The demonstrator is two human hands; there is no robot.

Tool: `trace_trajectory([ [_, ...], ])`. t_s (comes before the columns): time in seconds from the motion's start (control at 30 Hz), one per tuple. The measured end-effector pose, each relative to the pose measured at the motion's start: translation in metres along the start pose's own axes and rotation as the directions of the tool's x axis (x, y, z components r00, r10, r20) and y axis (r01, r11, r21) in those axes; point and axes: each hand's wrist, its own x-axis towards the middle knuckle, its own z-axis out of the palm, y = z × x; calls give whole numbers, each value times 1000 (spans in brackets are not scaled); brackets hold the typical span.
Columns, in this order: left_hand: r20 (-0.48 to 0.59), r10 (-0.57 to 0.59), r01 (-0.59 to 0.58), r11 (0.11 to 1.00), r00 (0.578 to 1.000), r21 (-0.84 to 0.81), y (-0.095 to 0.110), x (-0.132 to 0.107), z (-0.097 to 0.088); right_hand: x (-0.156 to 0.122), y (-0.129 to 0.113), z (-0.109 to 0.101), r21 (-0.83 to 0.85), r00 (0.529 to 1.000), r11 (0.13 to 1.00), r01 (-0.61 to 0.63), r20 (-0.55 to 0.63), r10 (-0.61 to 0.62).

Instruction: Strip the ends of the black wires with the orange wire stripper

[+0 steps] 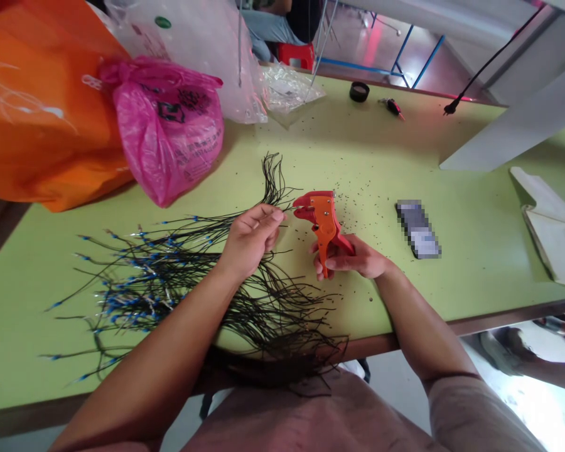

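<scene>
Over a green worktable (pixel 386 150), right hand (pixel 353 258) clamped on orange wire strippers (pixel 321 220), left hand (pixel 250 242) pinching black wires (pixel 273 182)

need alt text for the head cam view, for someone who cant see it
A person's right hand grips an orange wire stripper while the left hand pinches thin black wires beside its tip, above a green table. A spread of blue-tipped black wires lies on the table, with a pink plastic bag and an orange bag beyond.
</scene>
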Motion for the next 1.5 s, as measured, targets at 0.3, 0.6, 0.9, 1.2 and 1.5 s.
trace_trajectory([
  [0.3,-20,11,-10,998,1000,59,-2,3,-6,0,1,-1,18,999,1000,16,38,-17],
  [0.6,-1,3,-2,998,1000,66,1,2,-6,-1,1,-1,37,993,999,17,114,-21],
  [0.9,27,1,-4,993,1000,118,1,2,-10,-1,0,1,19,994,1000,-5,105,3],
  [1.2,2,44,-44,990,999,135,1,2,-10,7,4,14,9,1000,1000,-27,-7,27],
  [1.5,-69,92,-84,991,993,104,4,0,-1,15,16,33,-1,979,1000,10,-203,-10],
])
